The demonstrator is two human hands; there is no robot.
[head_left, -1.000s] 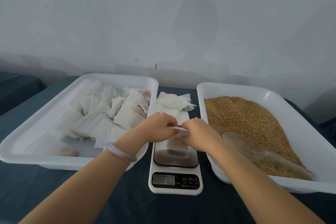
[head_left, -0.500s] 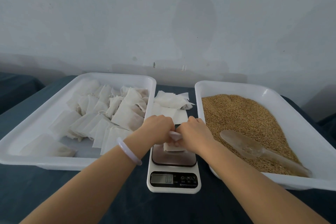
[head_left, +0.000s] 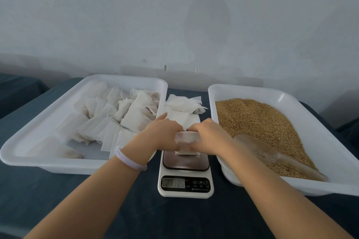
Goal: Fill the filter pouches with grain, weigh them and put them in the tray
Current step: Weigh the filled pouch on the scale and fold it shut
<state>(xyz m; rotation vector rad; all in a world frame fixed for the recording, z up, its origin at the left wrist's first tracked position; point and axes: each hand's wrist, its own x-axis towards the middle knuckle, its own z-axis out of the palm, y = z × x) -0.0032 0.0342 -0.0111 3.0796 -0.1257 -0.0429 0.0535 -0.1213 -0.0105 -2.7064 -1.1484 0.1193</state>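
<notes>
Head view places the pouch (head_left: 186,137) dead centre, directly over the scale (head_left: 186,163), with its lower edge down on the weighing plate and its mouth uppermost. Its long top edge runs left to right, so one end goes to each hand.

The left hand (head_left: 164,134) has its fingers curled over the left end of that edge and pinches it, with one finger sticking out toward the far side. The right hand (head_left: 210,135) is curled the same way on the right end. Both hands grip the pouch and nothing else. Whether its weight rests fully on the plate I cannot tell. The display (head_left: 173,183) is lit, but its digits are too blurred to read.

The left tray (head_left: 58,167), already holding filled pouches (head_left: 134,116), stands just beside the scale on the left, so the left hand is the nearer one for carrying the pouch across. The grain tray (head_left: 252,89) stands just beside the scale on the right, with the scoop (head_left: 258,147) lying in the grain (head_left: 258,120), nearer the right hand. A heap of empty pouches (head_left: 184,106) lies on the tabletop (head_left: 97,200), on the far side of the hands, between the trays.
</notes>
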